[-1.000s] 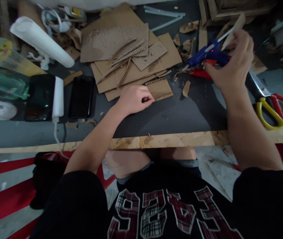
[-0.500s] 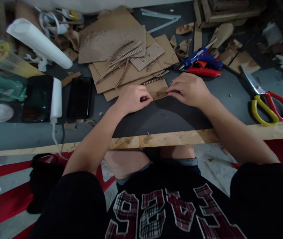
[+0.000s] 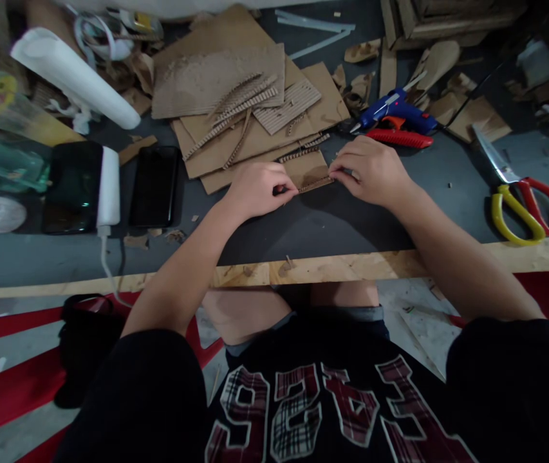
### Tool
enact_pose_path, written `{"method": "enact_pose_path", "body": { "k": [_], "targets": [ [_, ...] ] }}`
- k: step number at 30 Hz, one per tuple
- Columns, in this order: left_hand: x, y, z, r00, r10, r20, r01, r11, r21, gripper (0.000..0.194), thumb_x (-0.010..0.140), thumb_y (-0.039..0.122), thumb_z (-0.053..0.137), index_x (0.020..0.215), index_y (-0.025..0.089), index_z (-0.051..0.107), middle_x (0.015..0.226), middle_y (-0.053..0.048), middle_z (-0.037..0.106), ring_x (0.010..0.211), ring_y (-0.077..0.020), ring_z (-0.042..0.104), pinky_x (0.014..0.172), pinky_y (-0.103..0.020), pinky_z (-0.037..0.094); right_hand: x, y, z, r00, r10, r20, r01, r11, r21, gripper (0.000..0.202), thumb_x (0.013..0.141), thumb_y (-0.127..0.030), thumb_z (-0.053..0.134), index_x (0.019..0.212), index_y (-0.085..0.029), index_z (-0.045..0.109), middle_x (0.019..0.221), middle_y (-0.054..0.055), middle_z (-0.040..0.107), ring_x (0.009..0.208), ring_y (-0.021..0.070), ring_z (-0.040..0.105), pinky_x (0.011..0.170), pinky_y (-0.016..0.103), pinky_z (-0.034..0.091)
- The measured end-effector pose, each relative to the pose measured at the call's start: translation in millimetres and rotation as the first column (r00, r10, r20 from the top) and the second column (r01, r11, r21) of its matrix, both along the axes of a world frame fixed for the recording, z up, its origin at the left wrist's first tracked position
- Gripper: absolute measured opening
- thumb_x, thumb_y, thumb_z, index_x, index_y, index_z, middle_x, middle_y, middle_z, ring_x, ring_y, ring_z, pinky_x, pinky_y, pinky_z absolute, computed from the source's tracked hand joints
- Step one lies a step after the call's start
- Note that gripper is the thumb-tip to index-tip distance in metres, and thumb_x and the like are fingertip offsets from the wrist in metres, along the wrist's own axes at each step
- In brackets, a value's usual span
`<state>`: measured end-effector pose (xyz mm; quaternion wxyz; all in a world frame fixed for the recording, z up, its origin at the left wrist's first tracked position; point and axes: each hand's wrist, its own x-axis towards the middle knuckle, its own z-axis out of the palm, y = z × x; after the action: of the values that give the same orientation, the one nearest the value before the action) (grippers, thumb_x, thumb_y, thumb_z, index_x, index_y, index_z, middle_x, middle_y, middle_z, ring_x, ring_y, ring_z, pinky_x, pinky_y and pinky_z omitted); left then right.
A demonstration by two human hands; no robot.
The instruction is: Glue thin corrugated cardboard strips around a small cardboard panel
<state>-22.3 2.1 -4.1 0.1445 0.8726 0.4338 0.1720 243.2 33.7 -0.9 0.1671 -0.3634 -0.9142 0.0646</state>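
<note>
A corrugated cardboard strip (image 3: 315, 185), just one, lies along the near edge of a small cardboard panel (image 3: 306, 168) on the dark tabletop (image 3: 322, 235), right in front of the seated person. Both bare hands are on it: the left hand (image 3: 257, 190) has thumb and fingertips pinched together at the strip's 9 o'clock end, and the right hand (image 3: 371, 170) pinches in the same way at its 3 o'clock end; whether either also grips the panel beneath, I can't tell from here. Taking the strip as the centre of the dial, a stack of cardboard sheets (image 3: 219, 83) spreads between 10 and 11, at least three loose corrugated strips lying across it. What look like three translucent glue sticks (image 3: 310, 20) lie at 12. Between 1 and 2 there's one blue glue gun (image 3: 392, 109), a small red light glowing on its side, with one red-handled tool (image 3: 400, 137) just on its near side. One pair of scissors (image 3: 506, 177), one loop yellow and one red, sits at 3. At 9 I see one black phone (image 3: 155, 186), and near 10 one white roll (image 3: 76, 77).
</note>
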Motion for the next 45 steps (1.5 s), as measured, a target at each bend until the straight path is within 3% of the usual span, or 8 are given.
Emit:
{"method": "enact_pose_path", "body": {
  "k": [10,23,31,45],
  "targets": [
    [0.7,-0.8,0.3,1.0,0.006,0.0,-0.006,1.0,-0.002,0.025,0.09,0.038,0.059,0.086,0.02,0.077,0.079,-0.002,0.068,0.07,-0.0123,0.058,0.066,-0.026,0.04,3.0,-1.8,5.1,0.998,0.033,-0.048,-0.032,0.999,0.023,0.034,0.098,-0.04,0.042,0.104,-0.025,0.072,0.106,0.009,0.071,0.101,0.0282,0.062,0.088,0.044,0.048],
    [0.9,0.2,-0.8,1.0,0.014,-0.004,-0.014,1.0,0.002,0.024,0.089,0.037,0.061,0.085,0.02,0.078,0.08,-0.003,0.07,0.07,-0.0129,0.059,0.066,-0.027,0.041,-2.2,-1.2,0.7,1.0,0.027,0.011,-0.028,0.999,0.032,0.033,0.097,-0.035,0.042,0.101,-0.023,0.073,0.101,0.01,0.071,0.099,0.0295,0.061,0.084,0.046,0.047],
    [1.2,0.0,-0.5,0.999,0.033,-0.011,-0.033,0.999,-0.035,0.024,0.089,0.038,0.06,0.087,0.021,0.078,0.082,-0.003,0.07,0.072,-0.014,0.059,0.071,-0.029,0.044,-1.8,-5.3,5.4,0.997,0.02,0.079,-0.021,1.0,0.019,0.037,0.099,-0.036,0.038,0.097,-0.022,0.072,0.1,0.01,0.07,0.1,0.0277,0.061,0.081,0.041,0.046],
    [4.2,-0.6,-1.5,0.998,0.069,0.003,-0.069,0.997,-0.024,0.023,0.088,0.036,0.061,0.084,0.021,0.078,0.077,-0.003,0.068,0.07,-0.0134,0.058,0.068,-0.028,0.042,0.6,-7.1,9.6,0.992,0.01,0.125,-0.013,0.999,0.03,0.034,0.098,-0.034,0.041,0.097,-0.022,0.072,0.101,0.01,0.071,0.099,0.0275,0.061,0.078,0.04,0.045]
  ]
}}
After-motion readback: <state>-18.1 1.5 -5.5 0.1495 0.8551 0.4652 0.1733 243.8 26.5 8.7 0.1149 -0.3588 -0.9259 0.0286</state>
